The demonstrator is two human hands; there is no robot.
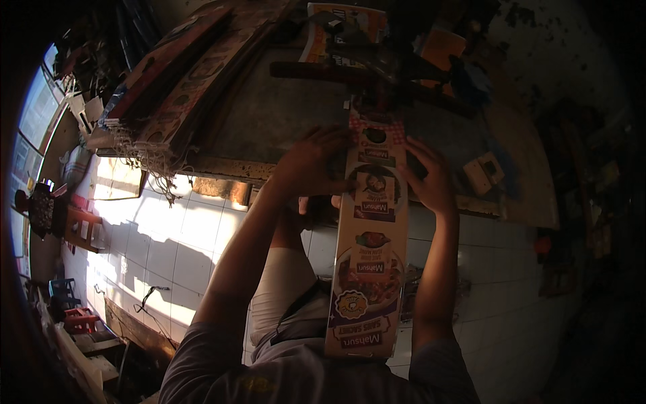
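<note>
A long, narrow printed panel (369, 236) with food pictures lies lengthwise from the dark worktable toward my lap, its print upside down to me. Its far end reaches a dark metal fixture (382, 81) with a crossbar. My left hand (313, 161) is at the panel's left edge, thumb and fingertips against it. On the opposite edge rests my right hand (428, 178), its fingers slightly bent along the side. Between them the two hands hold the panel. Shadow hides the contact of the far end with the fixture.
Stacked printed panels (182, 101) with loose strings (158, 158) lie on the table's left. A small pale box-like object (483, 173) sits to the right, and printed sheets (346, 30) are behind the fixture. Red and blue stools (81, 320) stand on the tiled floor at far left.
</note>
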